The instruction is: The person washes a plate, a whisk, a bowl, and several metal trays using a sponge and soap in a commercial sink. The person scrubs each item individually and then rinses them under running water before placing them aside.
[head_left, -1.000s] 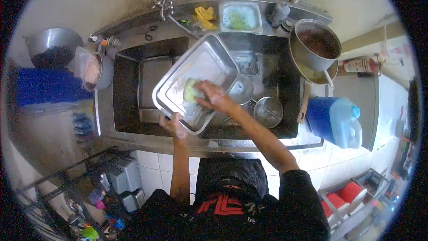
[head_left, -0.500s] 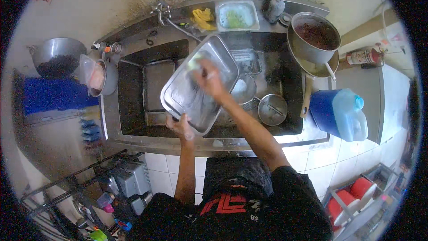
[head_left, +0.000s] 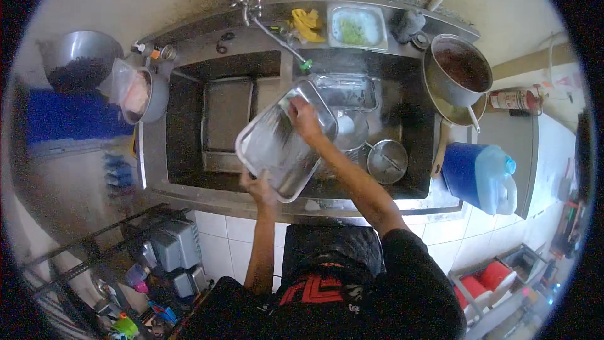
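Note:
A rectangular stainless steel pan [head_left: 277,138] is tilted over the divider of the double sink, with whitish suds streaked across its inside. My left hand [head_left: 259,189] is closed on the rim at its near left corner. Pressed against the inner surface toward the far end, my right hand [head_left: 304,118] is closed on a small pale green scrubbing pad [head_left: 292,96], mostly hidden under the fingers. In the right basin lie a clear rectangular tray [head_left: 346,91], a whitish round bowl [head_left: 353,131] and a round strainer [head_left: 387,162]. A flat metal tray [head_left: 228,113] sits in the left basin.
Behind the sink are a faucet [head_left: 277,38] with a green tip, a yellow cloth [head_left: 306,25] and a tub of suds [head_left: 333,28]. Stacked pots [head_left: 453,82] and a blue jug [head_left: 478,176] stand right. A pot with a plastic bag [head_left: 154,97] stands left.
The pan has come down and toward me, uncovering the faucet's green tip. My right hand has shifted over its inside, still pressing the pad. The left keeps its hold on the rim.

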### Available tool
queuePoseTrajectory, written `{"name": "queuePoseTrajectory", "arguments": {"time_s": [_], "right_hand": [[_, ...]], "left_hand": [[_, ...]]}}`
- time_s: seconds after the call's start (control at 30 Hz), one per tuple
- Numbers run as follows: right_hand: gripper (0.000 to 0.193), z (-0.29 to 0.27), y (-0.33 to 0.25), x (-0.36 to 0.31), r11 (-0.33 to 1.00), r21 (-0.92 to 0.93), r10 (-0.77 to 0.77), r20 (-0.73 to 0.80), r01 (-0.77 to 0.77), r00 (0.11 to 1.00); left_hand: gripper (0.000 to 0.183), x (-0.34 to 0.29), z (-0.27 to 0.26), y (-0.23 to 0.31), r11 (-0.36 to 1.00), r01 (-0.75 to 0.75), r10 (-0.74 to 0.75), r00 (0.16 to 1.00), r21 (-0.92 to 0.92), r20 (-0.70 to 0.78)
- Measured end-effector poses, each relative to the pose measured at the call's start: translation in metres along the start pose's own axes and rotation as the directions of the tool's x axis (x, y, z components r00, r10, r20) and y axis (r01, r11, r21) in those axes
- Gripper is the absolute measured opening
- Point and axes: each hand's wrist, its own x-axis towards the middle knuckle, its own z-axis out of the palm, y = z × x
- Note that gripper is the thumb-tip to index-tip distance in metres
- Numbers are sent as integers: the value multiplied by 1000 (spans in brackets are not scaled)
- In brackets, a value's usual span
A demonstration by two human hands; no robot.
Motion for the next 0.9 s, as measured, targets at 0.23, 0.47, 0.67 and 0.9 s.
{"name": "queuePoseTrajectory", "arguments": {"time_s": [0.23,0.47,0.67,0.9], "right_hand": [[22,46,24,-5,993,-118,-23,35,27,999],[19,52,14,-6,949,-304,-20,211,85,977],[21,79,16,-23,703,-600,-252,292,382,923],[32,91,38,-47,983,30,180,-22,-179,983]], "left_hand": [[40,13,-12,2,958,164,-197,973,-234,-124],[46,40,-29,-35,931,318,-340,934,-181,-108],[45,42,-20,-41,922,313,-338,938,-228,-79],[52,50,-36,-82,904,394,-416,900,-164,-130]]}}
